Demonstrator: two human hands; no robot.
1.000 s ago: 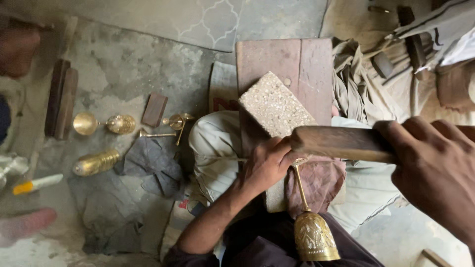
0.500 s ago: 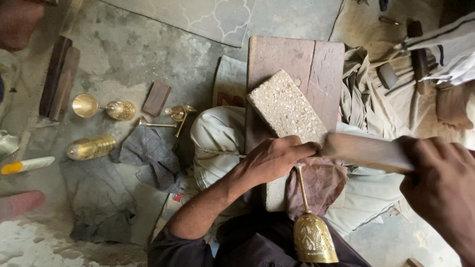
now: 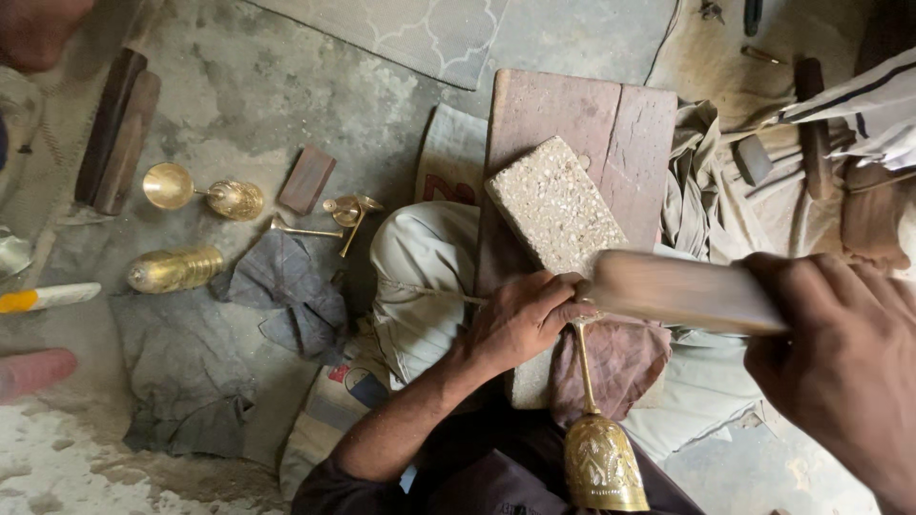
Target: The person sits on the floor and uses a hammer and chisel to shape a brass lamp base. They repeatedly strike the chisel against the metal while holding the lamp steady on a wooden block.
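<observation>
— While the left hand (image 3: 520,319) pinches the thin stem of a brass bell (image 3: 601,463) against the speckled stone block (image 3: 558,205), where does the bell itself hang?

— Its engraved body sits low, just below the block and over a brown cloth (image 3: 620,358) on the person's lap. The left grip is closed on the stem's upper end.

— And the right hand (image 3: 840,367)?

— Its grip is clamped on a wooden mallet (image 3: 682,291), blurred, lying across, its far end just beside the left fingers.

— What lies under the block?

— A reddish slab (image 3: 582,119), set on the floor, with grey-green cloth (image 3: 697,186) bunched at its right edge.

— Further out?

— To the left on the floor, a dark rag (image 3: 286,291), a brass goblet on its side (image 3: 200,191), a brass cup body (image 3: 176,270), small brass stems (image 3: 334,219) and a small red-brown block (image 3: 305,179). Two wooden pieces (image 3: 114,133) lie at far left; hammers (image 3: 811,133) lie at upper right.
</observation>
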